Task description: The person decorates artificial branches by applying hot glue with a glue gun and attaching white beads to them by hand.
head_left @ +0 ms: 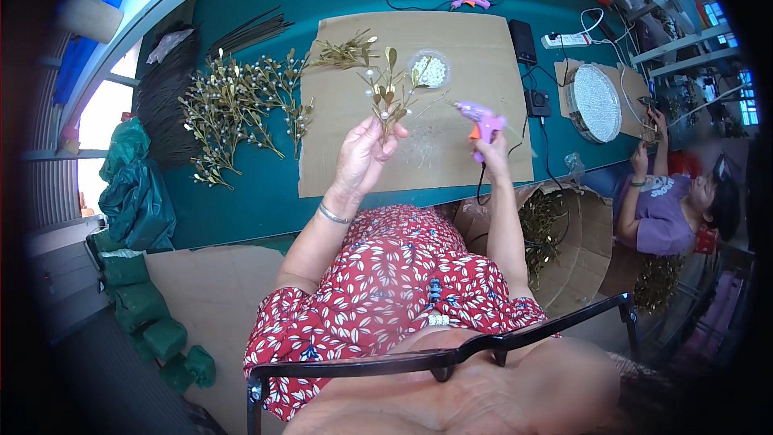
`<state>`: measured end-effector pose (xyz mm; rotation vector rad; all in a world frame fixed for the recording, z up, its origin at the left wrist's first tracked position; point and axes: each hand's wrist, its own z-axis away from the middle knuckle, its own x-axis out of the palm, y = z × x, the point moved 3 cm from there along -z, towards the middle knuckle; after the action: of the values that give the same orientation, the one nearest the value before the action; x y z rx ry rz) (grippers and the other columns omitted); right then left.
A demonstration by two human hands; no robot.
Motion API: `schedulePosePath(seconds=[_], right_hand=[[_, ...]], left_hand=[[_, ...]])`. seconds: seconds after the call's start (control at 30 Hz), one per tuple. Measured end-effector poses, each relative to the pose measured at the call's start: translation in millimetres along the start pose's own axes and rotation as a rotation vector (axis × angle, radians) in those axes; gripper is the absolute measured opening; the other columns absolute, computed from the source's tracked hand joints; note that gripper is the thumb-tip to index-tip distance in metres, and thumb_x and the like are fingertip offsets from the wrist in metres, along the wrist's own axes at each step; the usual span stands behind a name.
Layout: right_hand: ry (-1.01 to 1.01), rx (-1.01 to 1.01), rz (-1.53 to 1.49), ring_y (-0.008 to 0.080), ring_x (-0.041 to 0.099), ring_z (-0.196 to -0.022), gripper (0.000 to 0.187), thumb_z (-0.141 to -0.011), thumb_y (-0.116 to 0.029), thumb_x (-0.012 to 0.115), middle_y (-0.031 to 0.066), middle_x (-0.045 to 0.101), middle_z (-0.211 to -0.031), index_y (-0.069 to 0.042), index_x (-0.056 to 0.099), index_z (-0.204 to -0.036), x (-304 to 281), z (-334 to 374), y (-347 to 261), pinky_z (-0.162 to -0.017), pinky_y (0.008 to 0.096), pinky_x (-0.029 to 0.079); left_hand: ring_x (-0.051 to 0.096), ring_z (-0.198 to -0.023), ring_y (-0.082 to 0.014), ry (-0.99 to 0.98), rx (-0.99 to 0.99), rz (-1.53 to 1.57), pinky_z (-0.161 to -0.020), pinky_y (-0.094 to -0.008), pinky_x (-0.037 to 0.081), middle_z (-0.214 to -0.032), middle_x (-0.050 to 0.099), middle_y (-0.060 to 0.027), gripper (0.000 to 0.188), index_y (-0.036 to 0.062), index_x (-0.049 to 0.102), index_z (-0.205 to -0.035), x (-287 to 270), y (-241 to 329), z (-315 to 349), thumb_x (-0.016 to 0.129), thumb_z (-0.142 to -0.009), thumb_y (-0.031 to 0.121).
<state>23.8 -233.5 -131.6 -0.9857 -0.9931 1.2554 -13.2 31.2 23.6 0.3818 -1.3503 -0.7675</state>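
Note:
Between the fingers of my left hand [366, 153] is an artificial sprig [389, 101] with gold-green leaves and white beads, held upright over the cardboard sheet [483, 56]. My right hand [493, 155] is wrapped round a lilac glue gun [481, 119], whose nozzle points left toward the sprig but stays apart from it. A small clear dish of white beads [429, 70] stands on the cardboard just beyond the sprig. Several plain sprigs [348, 50] lie at the cardboard's far left corner. Fine glue strands show on the cardboard between my hands.
Beaded sprigs [241, 109] are heaped on the green table at the left, beside dark stems [251, 31]. Another glue gun [469, 0] lies at the back among black cords. A power strip [566, 40] and a round tray of beads [596, 103] stand right, near a seated co-worker [664, 209].

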Motion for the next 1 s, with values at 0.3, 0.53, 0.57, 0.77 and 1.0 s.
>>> schedulePosePath(seconds=[0.3, 0.53, 0.57, 0.77, 1.0], right_hand=[[-0.353, -0.077, -0.465, 0.0144, 0.062, -0.063, 0.04, -0.077, -0.002, 0.061, 0.0129, 0.062, -0.09, 0.003, 0.05, -0.115, 25, 93, -154, -0.048, 0.0204, 0.047], [-0.226, -0.037, -0.272, 0.0068, 0.059, -0.063, 0.035, -0.08, -0.008, 0.063, 0.0043, 0.061, -0.081, 0.002, 0.054, -0.113, 51, 103, -163, -0.047, 0.0166, 0.043], [-0.231, -0.075, -0.22, 0.0041, 0.054, -0.059, 0.028, -0.083, -0.01, 0.062, 0.0032, 0.06, -0.076, 0.001, 0.057, -0.108, 54, 103, -163, -0.047, 0.0168, 0.04], [-0.289, -0.003, -0.216, 0.007, 0.054, -0.059, 0.015, -0.082, -0.009, 0.063, 0.0062, 0.062, -0.074, 0.0, 0.059, -0.094, 53, 103, -158, -0.052, 0.0184, 0.042], [-0.276, -0.057, -0.207, 0.0039, 0.048, -0.053, 0.014, -0.084, -0.012, 0.061, 0.0042, 0.06, -0.072, -0.001, 0.06, -0.092, 53, 95, -149, -0.045, 0.0184, 0.038]], left_hand=[[0.04, -0.062, -0.009, 0.006, -0.071, 0.089, -0.056, -0.0196, 0.034, -0.081, 0.051, -0.0064, 0.036, -0.0018, 0.045, -0.125, -10, -9, 1, 0.041, -0.096, 0.02], [0.04, -0.063, -0.0063, -0.023, 0.003, -0.087, -0.055, -0.0173, 0.03, -0.079, 0.055, -0.002, 0.036, -0.0002, 0.05, -0.121, 2, -8, 0, 0.045, -0.096, 0.025], [0.04, -0.063, -0.0063, -0.024, -0.001, -0.087, -0.055, -0.0173, 0.03, -0.079, 0.055, -0.002, 0.036, -0.0002, 0.05, -0.121, 3, -8, 0, 0.045, -0.096, 0.025], [0.038, -0.061, -0.0051, -0.004, 0.015, -0.162, -0.054, -0.0171, 0.029, -0.079, 0.054, -0.0003, 0.035, 0.0009, 0.052, -0.117, 6, -6, 1, 0.045, -0.096, 0.027], [0.038, -0.062, -0.0046, -0.002, 0.037, -0.169, -0.054, -0.0169, 0.028, -0.079, 0.054, 0.0001, 0.033, 0.0017, 0.053, -0.116, 4, -8, 0, 0.045, -0.096, 0.027]])
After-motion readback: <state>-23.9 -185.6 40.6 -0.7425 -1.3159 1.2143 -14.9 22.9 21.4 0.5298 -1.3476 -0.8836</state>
